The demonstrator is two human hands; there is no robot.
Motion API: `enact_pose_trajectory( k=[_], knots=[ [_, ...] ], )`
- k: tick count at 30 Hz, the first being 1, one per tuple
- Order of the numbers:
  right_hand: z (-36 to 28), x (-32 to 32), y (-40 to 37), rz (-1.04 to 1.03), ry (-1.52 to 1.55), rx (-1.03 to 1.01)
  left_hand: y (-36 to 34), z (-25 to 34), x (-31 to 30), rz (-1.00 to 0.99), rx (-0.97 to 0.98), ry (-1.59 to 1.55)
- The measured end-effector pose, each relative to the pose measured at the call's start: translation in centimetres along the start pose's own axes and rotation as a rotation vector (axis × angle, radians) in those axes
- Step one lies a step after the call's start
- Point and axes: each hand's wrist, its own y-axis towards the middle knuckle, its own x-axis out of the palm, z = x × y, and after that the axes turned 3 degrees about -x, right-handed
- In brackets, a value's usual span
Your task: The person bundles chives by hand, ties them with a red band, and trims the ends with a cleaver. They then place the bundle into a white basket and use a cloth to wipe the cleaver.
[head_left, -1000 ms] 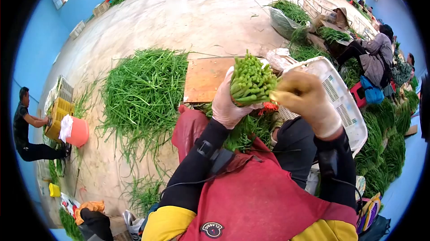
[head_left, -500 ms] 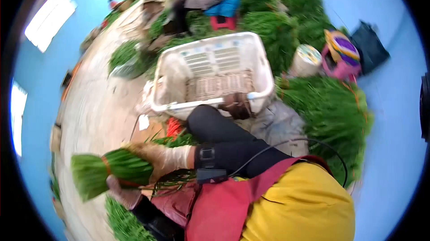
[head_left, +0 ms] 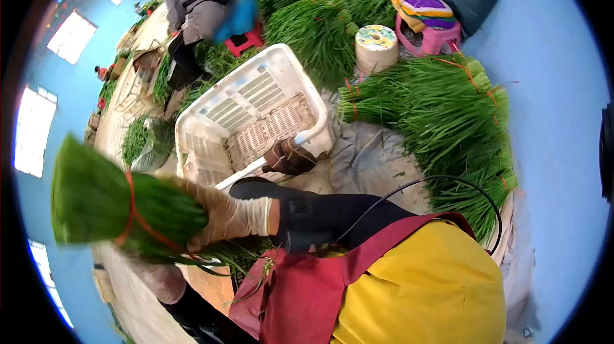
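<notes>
Clasping a tied green bundle (head_left: 121, 213), right hand (head_left: 220, 216) clenched; left hand (head_left: 165, 282) beneath, grip unclear.

bright daylight, fisheye warp, motion blur

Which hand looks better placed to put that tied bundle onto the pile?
Probably the right hand: it grips the bundle near its red tie, and the pile lies on that side. The left hand sits low beneath the bundle.
</notes>
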Motion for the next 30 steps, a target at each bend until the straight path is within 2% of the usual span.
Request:
enact_pose_trajectory(
  k=[2,3,4,6,8,10,12,13,14,15,16,17,18,19,21,22,24,26,27,28,30],
  knots=[
    [-3.7,-1.7,0.1,0.141,-0.338,-0.078,-0.1,1.0,4.7,-0.305,0.072,0.007],
    [-5.9,-2.9,-0.4,0.239,-0.441,-0.094,0.0,-0.2,4.0,-0.379,-0.061,0.027],
    [-8.0,-3.9,-1.0,0.334,-0.537,-0.103,0.3,-1.9,3.0,-0.388,-0.114,0.071],
    [-10.4,-7.1,-2.9,0.588,-0.574,-0.193,0.3,-3.7,2.4,-0.298,-0.278,0.064],
    [-14.7,-9.6,-5.7,0.711,-0.635,-0.305,0.7,-6.3,-0.2,-0.329,-0.289,0.04],
    [-17.8,-12.1,-9.4,1.078,-0.724,-0.363,1.0,-8.5,-2.6,-0.309,-0.393,-0.062],
    [-21.4,-14.7,-14.6,1.28,-0.858,-0.362,1.3,-10.8,-4.8,-0.292,-0.447,-0.073],
    [-22.9,-15.6,-17.4,1.301,-0.932,-0.451,1.5,-11.9,-5.7,-0.225,-0.519,-0.061],
    [-24.3,-16.1,-20.2,1.48,-0.997,-0.489,1.6,-13.0,-6.6,-0.156,-0.589,-0.05],
    [-25.7,-16.8,-23.4,1.576,-1.101,-0.544,1.7,-14.5,-7.7,-0.131,-0.616,-0.072],
    [-26.7,-18.3,-27.4,1.806,-1.155,-0.568,1.8,-15.8,-8.6,-0.142,-0.626,-0.074],
    [-27.7,-17.4,-30.0,1.966,-1.088,-0.555,1.7,-17.1,-9.4,-0.108,-0.645,-0.092],
    [-28.8,-16.6,-32.2,2.043,-1.156,-0.604,1.8,-17.8,-9.2,-0.077,-0.667,-0.107],
    [-29.5,-15.7,-34.6,2.017,-1.17,-0.737,2.0,-18.5,-9.1,-0.089,-0.676,-0.108],
    [-31.2,-13.9,-38.3,2.326,-1.157,-0.739,2.1,-19.0,-8.5,-0.056,-0.735,-0.106],
    [-32.0,-13.2,-40.7,2.13,-1.258,-0.848,2.3,-19.0,-7.7,-0.063,-0.737,-0.107],
    [-34.5,-12.6,-45.6,2.486,-1.4,-0.644,2.7,-18.5,-6.0,-0.062,-0.756,-0.071],
    [-36.8,-11.7,-50.6,2.363,-1.63,-0.64,3.2,-18.7,-5.1,-0.104,-0.75,-0.066],
    [-38.7,-12.9,-56.1,2.395,-1.664,-0.57,3.4,-18.7,-4.8,-0.138,-0.741,-0.063],
    [-39.9,-12.1,-57.6,2.397,-1.66,-0.564,3.5,-18.4,-4.4,-0.137,-0.742,-0.058],
    [-41.1,-10.4,-58.9,2.476,-1.595,-0.288,3.6,-17.1,-3.1,-0.19,-0.655,-0.043]
  ],
)
